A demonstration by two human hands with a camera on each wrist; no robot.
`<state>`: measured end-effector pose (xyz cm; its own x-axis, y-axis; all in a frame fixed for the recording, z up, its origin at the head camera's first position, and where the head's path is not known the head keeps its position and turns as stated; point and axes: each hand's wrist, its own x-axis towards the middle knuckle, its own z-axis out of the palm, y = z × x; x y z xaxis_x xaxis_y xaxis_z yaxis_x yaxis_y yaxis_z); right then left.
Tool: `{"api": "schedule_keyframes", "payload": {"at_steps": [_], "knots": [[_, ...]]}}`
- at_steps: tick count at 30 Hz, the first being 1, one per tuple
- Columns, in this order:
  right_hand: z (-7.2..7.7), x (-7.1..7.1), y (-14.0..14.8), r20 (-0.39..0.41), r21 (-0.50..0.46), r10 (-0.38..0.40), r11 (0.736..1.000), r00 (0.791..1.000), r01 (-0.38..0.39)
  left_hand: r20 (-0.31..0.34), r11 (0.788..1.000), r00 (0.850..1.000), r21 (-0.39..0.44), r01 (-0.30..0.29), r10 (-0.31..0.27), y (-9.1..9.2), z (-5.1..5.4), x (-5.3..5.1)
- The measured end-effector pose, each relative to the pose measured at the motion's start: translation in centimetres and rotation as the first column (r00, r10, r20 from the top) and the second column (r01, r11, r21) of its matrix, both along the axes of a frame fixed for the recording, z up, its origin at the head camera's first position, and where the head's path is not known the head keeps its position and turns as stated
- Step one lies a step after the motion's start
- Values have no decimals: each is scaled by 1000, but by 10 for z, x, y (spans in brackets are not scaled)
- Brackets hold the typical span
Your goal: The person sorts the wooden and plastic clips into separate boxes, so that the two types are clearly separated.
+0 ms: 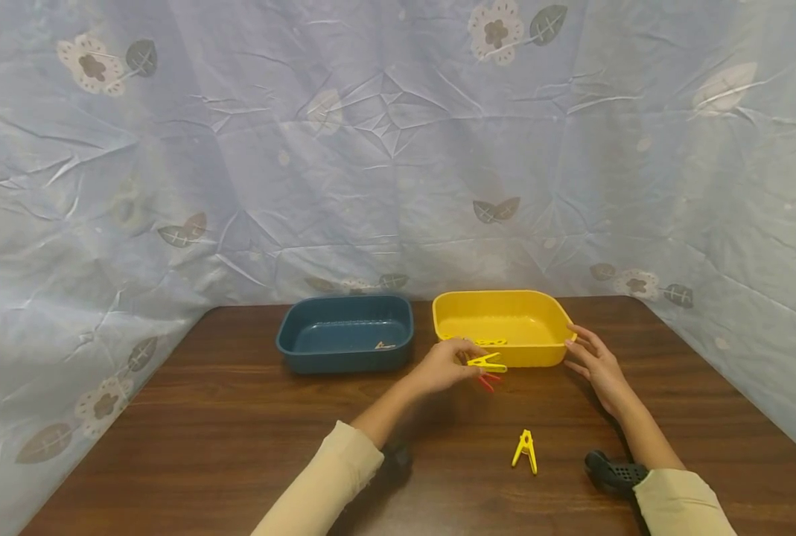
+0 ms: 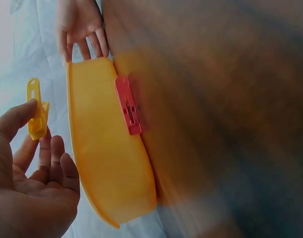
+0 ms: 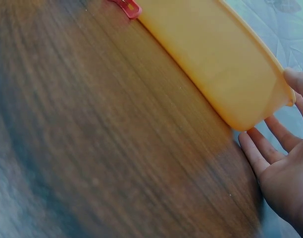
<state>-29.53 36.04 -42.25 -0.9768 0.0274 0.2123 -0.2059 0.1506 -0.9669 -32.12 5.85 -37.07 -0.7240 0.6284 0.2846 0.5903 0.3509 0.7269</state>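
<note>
My left hand [image 1: 447, 365] pinches a yellow clothespin [image 2: 37, 111] between thumb and forefinger, in front of the yellow basin's left part. At the yellow basin [image 1: 505, 298], my right hand [image 1: 597, 368] touches the right end near the rim with extended fingers. A red clothespin [image 2: 127, 105] lies on the table against the basin's front wall, below the left hand. Inside the basin some yellow clothespins [image 1: 491, 342] show, partly hidden by the rim and the hand. Another yellow clothespin [image 1: 525, 451] lies on the table between the forearms.
A dark blue basin [image 1: 347, 362] stands left of the yellow one and contains a small pale clothespin-like piece [image 1: 384, 345]. The brown wooden table [image 1: 237, 439] ends at the back against a patterned curtain [image 1: 344, 186]. A black strap device [image 1: 615, 473] sits on the right wrist.
</note>
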Motion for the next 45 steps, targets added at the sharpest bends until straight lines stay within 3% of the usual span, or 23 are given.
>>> {"api": "schedule_keyframes", "payload": {"at_steps": [8, 19, 23, 26, 29, 32, 38, 45], "knots": [[0, -1, 0, -2, -13, -5, 1000, 1000, 5, -12, 998, 998, 5, -62, 63, 8, 8, -18], [1, 0, 1, 2, 1, -13, 1000, 1000, 13, -15, 988, 988, 19, -151, 152, 25, 5, -42], [2, 0, 1, 9, 7, -15, 1000, 1000, 15, -21, 983, 983, -17, -184, 184, 34, 3, -48], [1, 1, 0, 14, 5, -6, 1000, 1000, 6, -100, 960, 966, -127, -250, 239, 39, -1, -52], [1, 1, -1, 12, -3, -8, 1000, 1000, 8, -222, 914, 932, -230, -335, 286, 44, -5, -53], [0, 0, -1, 9, -14, -10, 1000, 1000, 10, -276, 883, 904, -253, -396, 327, 47, -8, -53], [-1, 2, -1, 3, -15, -6, 1000, 1000, 6, -261, 867, 889, -238, -437, 376, 49, -10, -51], [0, 1, -2, -14, 2, 7, 1000, 1000, -7, -278, 858, 879, -241, -453, 387, 46, -9, -50]]}}
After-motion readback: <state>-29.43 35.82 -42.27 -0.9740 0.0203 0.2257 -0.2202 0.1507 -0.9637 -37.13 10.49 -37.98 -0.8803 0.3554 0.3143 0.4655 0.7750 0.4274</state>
